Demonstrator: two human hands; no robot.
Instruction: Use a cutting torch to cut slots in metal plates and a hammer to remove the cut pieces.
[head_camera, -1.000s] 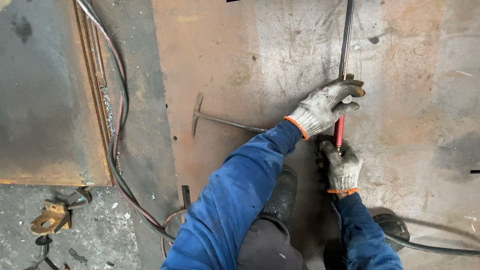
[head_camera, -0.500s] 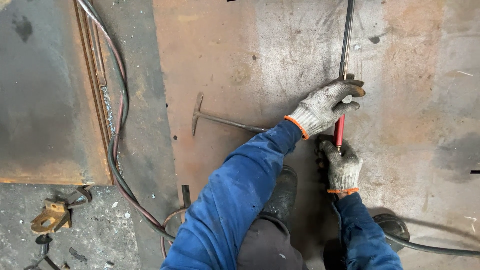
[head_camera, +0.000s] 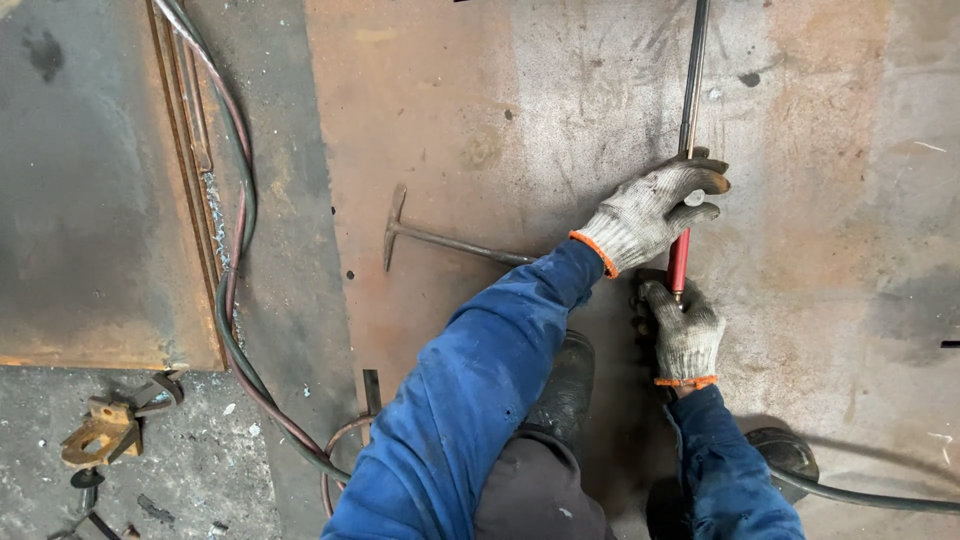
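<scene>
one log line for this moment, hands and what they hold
left hand: grips dark rod | right hand: holds red tool | surface: rusty steel plate

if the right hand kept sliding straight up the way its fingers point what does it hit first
Most likely the left hand, which grips the same red-handled rod just ahead of the right hand. Beyond that, only the dark bar on the steel plate.
</scene>
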